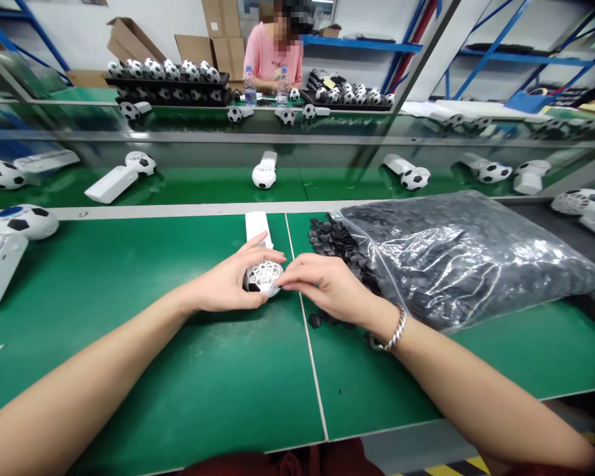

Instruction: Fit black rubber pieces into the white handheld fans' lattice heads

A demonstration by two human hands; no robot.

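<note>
Ball gadget (pixel 265 279): cupped by left hand (pixel 231 277), open lattice (pixel 266 270) up

White shell (pixel 272 291) sits inside left hand's curve; right hand (pixel 322 281) pinched at its right edge. Black patch (pixel 253 287) on its left side, near left hand. White handle (pixel 256 225) points away, past left hand, partly hidden by it.

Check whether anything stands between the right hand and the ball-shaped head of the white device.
Nothing visible: the right hand has its fingertips at the right side of the ball-shaped head. The left hand curls around it from the left, and the clear bag lies off to the right.
</note>
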